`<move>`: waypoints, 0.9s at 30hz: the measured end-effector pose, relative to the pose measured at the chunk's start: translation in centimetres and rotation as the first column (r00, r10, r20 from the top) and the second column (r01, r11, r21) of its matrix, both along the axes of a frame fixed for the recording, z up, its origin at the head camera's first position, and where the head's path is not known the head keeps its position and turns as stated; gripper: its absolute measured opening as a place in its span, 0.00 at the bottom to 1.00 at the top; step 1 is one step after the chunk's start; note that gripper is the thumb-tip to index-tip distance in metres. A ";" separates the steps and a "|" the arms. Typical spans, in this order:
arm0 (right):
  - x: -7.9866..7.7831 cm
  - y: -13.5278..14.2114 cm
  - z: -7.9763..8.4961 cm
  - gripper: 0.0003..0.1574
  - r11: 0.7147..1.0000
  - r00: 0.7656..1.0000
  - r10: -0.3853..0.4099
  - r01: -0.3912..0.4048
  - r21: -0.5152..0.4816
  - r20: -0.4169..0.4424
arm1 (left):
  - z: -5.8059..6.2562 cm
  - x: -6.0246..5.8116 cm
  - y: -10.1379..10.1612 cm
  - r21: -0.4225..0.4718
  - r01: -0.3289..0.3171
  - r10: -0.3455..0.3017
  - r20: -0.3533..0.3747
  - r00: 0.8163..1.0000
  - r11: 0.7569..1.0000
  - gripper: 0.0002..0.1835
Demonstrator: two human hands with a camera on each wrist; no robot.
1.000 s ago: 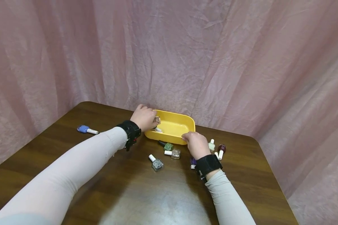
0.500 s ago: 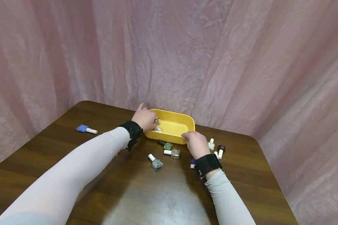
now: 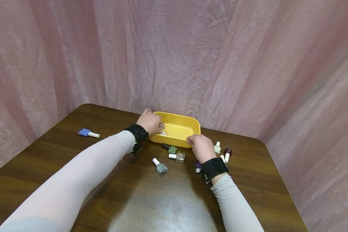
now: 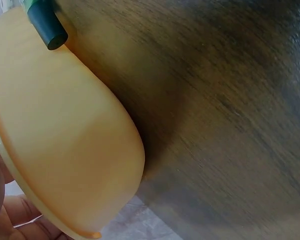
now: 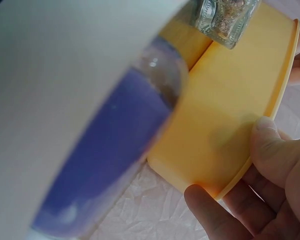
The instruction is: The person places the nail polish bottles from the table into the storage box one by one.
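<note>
A yellow plastic bin (image 3: 169, 140) stands near the table's back edge. My left hand (image 3: 149, 123) grips its left end, fingers curled over the rim; in the left wrist view part of these fingers (image 4: 21, 210) is hidden behind the wall. My right hand (image 3: 201, 148) pinches the front rim near the right corner, thumb (image 5: 265, 132) on the outer wall. Inside, close to the left hand, are a pinkish glitter nail polish bottle (image 3: 162, 124) and a white cap (image 3: 162, 132).
Nail polish bottles lie before the bin: green (image 3: 172, 149), clear glitter (image 3: 180, 157) and grey glitter (image 3: 161, 169). Pale green (image 3: 217, 149), dark red (image 3: 227, 150) and purple (image 3: 198, 165) ones lie by the right hand. A blue one (image 3: 84, 132) lies far left. A pink curtain (image 3: 174, 54) hangs behind.
My left hand shifts slightly toward me at the bin's left end, baring more of the back left rim. One raised finger comes down. The right hand keeps its hold.
</note>
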State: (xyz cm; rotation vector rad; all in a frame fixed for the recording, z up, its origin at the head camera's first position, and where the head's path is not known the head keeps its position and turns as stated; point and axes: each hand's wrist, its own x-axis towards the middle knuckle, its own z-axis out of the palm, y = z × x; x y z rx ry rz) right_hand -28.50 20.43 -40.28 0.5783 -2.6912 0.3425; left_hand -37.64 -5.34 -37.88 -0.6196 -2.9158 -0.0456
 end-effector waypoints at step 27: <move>0.1 -0.7 -0.1 0.05 1.000 1.000 0.006 -0.006 0.006 -0.024 | -0.9 -0.9 0.0 -0.047 0.015 -0.014 0.009 1.000 0.999 0.17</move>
